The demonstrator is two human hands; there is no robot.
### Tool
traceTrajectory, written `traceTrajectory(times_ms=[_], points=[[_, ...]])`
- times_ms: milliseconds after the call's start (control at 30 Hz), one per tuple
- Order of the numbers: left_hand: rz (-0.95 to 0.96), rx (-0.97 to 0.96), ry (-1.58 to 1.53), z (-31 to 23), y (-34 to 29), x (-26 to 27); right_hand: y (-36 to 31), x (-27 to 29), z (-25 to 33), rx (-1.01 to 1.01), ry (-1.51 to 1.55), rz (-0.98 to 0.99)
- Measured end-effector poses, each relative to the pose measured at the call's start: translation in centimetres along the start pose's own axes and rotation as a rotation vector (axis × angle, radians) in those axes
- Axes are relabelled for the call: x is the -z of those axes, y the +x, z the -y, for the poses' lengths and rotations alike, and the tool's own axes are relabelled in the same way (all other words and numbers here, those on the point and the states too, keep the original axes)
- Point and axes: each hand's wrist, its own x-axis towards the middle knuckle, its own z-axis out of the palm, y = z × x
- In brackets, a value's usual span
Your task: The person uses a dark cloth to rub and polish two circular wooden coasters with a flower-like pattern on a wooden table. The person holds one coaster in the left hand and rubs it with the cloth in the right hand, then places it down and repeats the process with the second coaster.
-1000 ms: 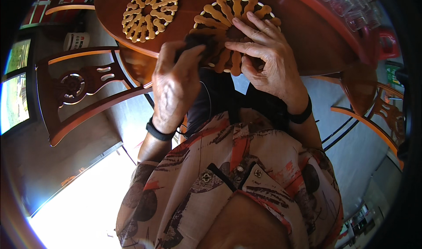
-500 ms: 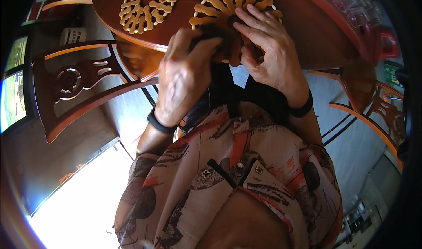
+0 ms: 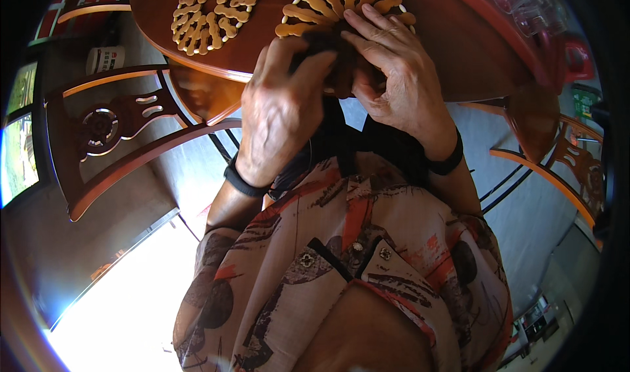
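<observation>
At the near edge of the surface [image 3: 472,63], a round mat [image 3: 335,5] of bone-shaped brown pieces and white beads lies partly beneath both hands. The left hand [image 3: 282,106] has its grip curled around a dark, blurred clump [image 3: 319,43]; the right hand's [image 3: 401,76] grip is spread flat over the mat. A second mat [image 3: 213,14] lies toward the surface's left edge.

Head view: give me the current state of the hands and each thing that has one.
Left hand: closed around the dark item
Dark item: held, mostly hidden by the fingers
Right hand: open, fingers extended over the near trivet
Near trivet: flat on the table, partly covered
Other trivet: flat on the table, untouched
Wristbands: worn, one per wrist
Glasses: clustered, untouched
</observation>
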Motion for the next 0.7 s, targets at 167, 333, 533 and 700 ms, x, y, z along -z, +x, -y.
traceTrajectory(times_ms=[167,333,533,700], points=[[0.137,0.09,0.09,0.5,-4.2,3.8,-0.1,-0.3,-0.3,0.011,0.033,-0.014],[0.0,0.111,-0.102,-0.3,-1.8,3.1,-0.1,0.0,-0.1,0.009,0.023,0.003],[-0.016,-0.03,-0.037,-0.2,1.1,-1.1,0.2,0.2,-0.1,-0.003,-0.024,0.015],[0.071,0.061,0.018,-0.5,-3.2,2.3,0.0,-0.1,-0.1,-0.011,-0.007,0.002]])
